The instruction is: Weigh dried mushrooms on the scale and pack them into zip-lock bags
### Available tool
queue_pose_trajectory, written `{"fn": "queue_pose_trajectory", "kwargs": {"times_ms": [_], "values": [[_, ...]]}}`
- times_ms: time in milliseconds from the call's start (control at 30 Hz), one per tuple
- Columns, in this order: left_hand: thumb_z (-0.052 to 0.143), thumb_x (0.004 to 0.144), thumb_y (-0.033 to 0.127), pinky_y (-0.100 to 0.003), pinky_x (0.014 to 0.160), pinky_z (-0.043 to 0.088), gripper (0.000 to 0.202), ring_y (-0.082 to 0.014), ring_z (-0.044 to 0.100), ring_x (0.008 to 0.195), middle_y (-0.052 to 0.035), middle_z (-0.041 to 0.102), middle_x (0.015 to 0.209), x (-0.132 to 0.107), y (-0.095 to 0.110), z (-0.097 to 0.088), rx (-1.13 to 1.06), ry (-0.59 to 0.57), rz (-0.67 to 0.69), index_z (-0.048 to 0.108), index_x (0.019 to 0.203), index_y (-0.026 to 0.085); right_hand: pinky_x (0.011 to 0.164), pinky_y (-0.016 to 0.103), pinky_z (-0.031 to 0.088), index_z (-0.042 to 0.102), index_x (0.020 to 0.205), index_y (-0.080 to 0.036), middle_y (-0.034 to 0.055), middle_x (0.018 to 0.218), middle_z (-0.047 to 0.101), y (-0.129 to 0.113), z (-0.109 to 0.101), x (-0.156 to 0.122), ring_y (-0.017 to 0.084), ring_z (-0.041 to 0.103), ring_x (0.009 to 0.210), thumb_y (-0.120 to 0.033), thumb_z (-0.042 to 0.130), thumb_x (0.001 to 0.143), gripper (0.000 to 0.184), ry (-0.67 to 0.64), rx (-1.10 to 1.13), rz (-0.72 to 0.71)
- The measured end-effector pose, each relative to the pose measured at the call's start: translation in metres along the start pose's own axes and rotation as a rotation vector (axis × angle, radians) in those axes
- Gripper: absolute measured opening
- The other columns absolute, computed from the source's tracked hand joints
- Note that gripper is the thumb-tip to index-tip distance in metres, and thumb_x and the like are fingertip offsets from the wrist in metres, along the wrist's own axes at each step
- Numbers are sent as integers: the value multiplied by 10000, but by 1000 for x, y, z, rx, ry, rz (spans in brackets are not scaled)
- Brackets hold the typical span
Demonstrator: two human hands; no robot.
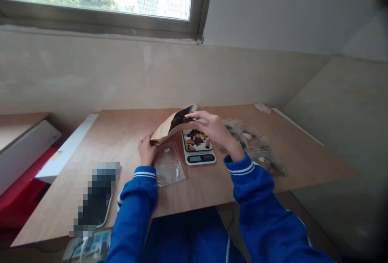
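Past blue sleeves (257, 198), I'm seeing left fingers (148, 141) holding a paper bag (165, 128) tilted, seemingly giving right fingers (197, 114) access, their grip unclear.

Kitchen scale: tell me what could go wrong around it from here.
The loose pieces lie spread on the scale, some close to its rim, so a bump from the right hand beside it might knock one off. The paper bag, tilted in the left hand, could brush them too. The left sleeve is right by the clear plastic bag and may drag it along.
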State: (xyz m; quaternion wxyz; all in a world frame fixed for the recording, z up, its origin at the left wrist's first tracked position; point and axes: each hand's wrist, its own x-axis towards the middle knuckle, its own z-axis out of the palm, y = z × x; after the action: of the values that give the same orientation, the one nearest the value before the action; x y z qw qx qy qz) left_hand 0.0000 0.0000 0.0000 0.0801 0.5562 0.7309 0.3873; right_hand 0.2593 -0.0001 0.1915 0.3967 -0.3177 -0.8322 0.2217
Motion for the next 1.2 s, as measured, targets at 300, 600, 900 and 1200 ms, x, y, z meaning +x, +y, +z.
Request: {"fn": "queue_pose_trajectory", "kwargs": {"times_ms": [300,600,900,1200], "values": [[576,820,365,-472,932,372,378,-347,513,1126,-122,664,1147,1,-4,3,67,-26,18,623,1164,217,881,391,536,675,1011,-202,81,1023,726,88,34,-104,233,687,947,-374,579,888,232,305,20,339],[573,831,395,-469,935,359,368,-343,505,1136,-129,652,1173,-1,-4,1,83,-27,34,609,1153,221,908,412,520,700,1007,-250,73,1012,720,116,54,-116,235,657,980,-277,540,911,188,313,-177,172],[570,832,354,-459,917,371,277,-339,520,1097,-125,663,1096,-1,-1,-1,114,-39,30,633,1060,210,964,470,456,722,1027,-273,72,1156,684,104,49,-121,255,593,1105,-198,520,904,248,220,-345,101],[563,812,516,-475,901,400,408,-344,560,1052,-134,653,1051,4,4,-5,55,1,-2,632,1036,183,855,423,500,678,1023,-232,98,999,632,104,35,-175,247,592,966,-297,478,932,229,367,-228,341]]}}
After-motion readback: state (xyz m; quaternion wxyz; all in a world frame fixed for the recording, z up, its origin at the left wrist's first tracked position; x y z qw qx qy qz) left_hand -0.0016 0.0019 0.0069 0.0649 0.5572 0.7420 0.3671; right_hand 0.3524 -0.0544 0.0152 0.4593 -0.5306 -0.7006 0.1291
